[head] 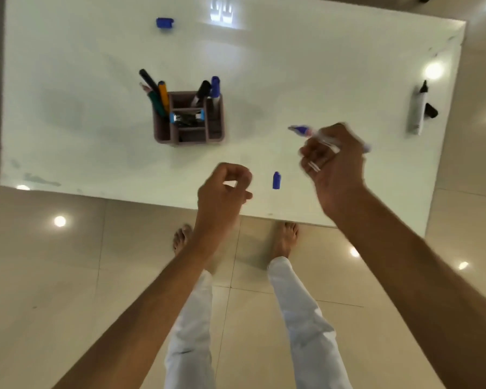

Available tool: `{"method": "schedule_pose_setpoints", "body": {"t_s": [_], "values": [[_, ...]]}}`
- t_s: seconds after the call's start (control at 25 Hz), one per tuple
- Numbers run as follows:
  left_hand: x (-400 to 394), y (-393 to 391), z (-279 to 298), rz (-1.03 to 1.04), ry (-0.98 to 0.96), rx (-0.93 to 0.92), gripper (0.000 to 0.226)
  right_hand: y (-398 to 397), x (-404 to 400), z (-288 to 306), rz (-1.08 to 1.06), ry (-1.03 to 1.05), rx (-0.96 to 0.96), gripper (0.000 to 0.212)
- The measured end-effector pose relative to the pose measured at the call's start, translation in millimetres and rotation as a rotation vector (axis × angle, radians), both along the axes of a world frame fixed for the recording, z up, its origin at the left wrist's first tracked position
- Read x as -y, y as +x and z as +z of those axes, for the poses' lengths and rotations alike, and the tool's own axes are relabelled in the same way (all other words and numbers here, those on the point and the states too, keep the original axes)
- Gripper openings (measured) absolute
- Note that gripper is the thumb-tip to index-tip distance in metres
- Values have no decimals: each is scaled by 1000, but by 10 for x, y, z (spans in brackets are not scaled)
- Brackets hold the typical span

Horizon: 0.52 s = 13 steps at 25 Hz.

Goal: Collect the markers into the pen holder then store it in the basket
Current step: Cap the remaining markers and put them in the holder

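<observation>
Gripping an uncapped blue marker (314, 133), the right hand (334, 167) hovers above the bench (306, 66), to the right of the pen holder (188, 119) and nearer the person. Its fingers are curled round the barrel, the blue tip pointing back toward the holder; the hand and marker are motion-blurred. The left hand (222, 192) hangs over the near bench edge, below and slightly right of the holder, fingers curled with thumb and forefinger almost meeting, holding nothing visible.

A blue cap (276, 180) lies on the bench between the two hands, touching neither. The holder is a brown, compartmented box standing upright; its left compartment carries a black pen, an orange pen and a green pencil, its right rear compartment a black-capped marker and a blue-capped marker (215, 87), and its middle compartment small clips. Far right of the holder, near the bench edge, an uncapped black marker (418, 110) lies flat with its black cap (431, 110) just beside it. Beyond the holder, toward the far edge, lies a second blue cap (164, 23).

The bench top is glossy white. Beneath it is a floor (68, 276) of beige tiles reflecting ceiling lights; the person's bare feet and white trousers are visible.
</observation>
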<state>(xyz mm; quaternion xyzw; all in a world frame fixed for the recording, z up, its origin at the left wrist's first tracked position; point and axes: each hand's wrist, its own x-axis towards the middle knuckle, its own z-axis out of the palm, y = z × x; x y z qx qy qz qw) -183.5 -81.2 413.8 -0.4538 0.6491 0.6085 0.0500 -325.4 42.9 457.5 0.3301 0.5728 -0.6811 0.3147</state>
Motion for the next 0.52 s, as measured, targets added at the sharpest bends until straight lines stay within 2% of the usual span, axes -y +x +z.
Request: {"method": "schedule_pose_setpoints", "body": {"t_s": [0.08,0.16,0.24,0.32,0.4,0.52], "values": [[342,235,-204,77,-4,97,12,-162,-82,-45,-86,92,-37,16],[604,532,-366,96,-27,185,10,-230,-287,-93,-58,182,-76,15],[737,765,-471,61,-83,249,10,-225,-490,-123,-15,247,-81,14],[701,870,-553,-47,-141,294,22,-169,-651,-162,-29,270,-53,12],[530,874,-623,-198,-193,286,41,-66,-740,-217,-74,264,-20,14],[194,647,-757,-330,-378,110,62,110,-677,-277,-67,238,7,13]]}}
